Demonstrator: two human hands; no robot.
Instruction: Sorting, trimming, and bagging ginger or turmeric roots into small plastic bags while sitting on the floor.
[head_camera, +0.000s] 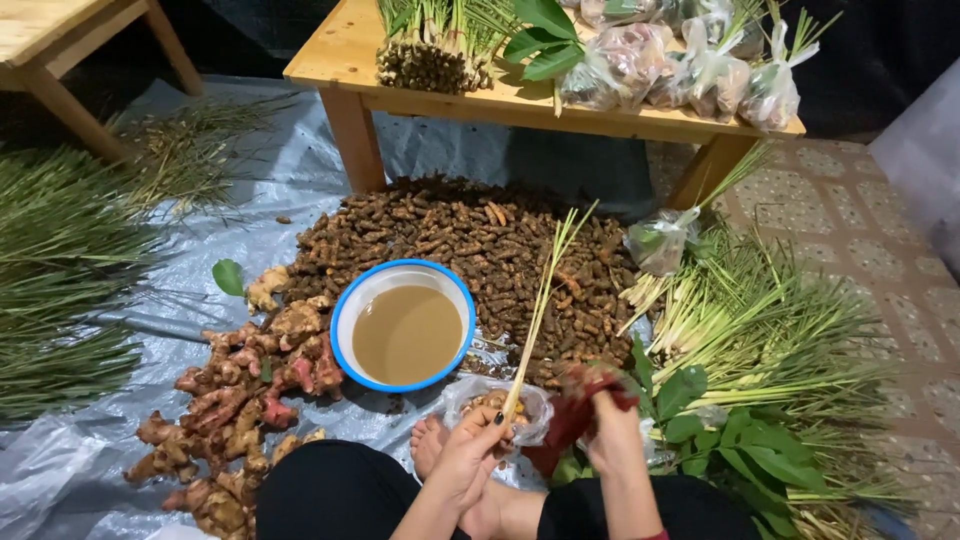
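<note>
A grey plastic sheet (300, 170) was spread over the floor, and on it a broad heap of brown turmeric roots (470, 235) was piled in front of a low wooden table (340, 55) loaded with tied lemongrass bundles (430, 45) and filled clear bags (690, 65). Loose lemongrass (760, 320) was stacked at the right with broad green leaves (740, 440), and a pile of pinkish galangal (240, 400) lay at the left. A blue-rimmed white basin (403, 325) of murky brown water was set between the heaps. Nearer the body, a small clear bag (490, 405) of roots was held up by the left hand (470, 455), whose fingers were closed around the bag's neck and the foot of a single lemongrass stalk (540, 300) standing upright from it. The right hand (610, 425) was closed on a dark red bundle (580, 410) just beside the bag; what that bundle was could not be told. For a neat result, it was judged that the stalk should be kept pressed against the gathered neck, and the bag held steady so that nothing was spilled.
</note>
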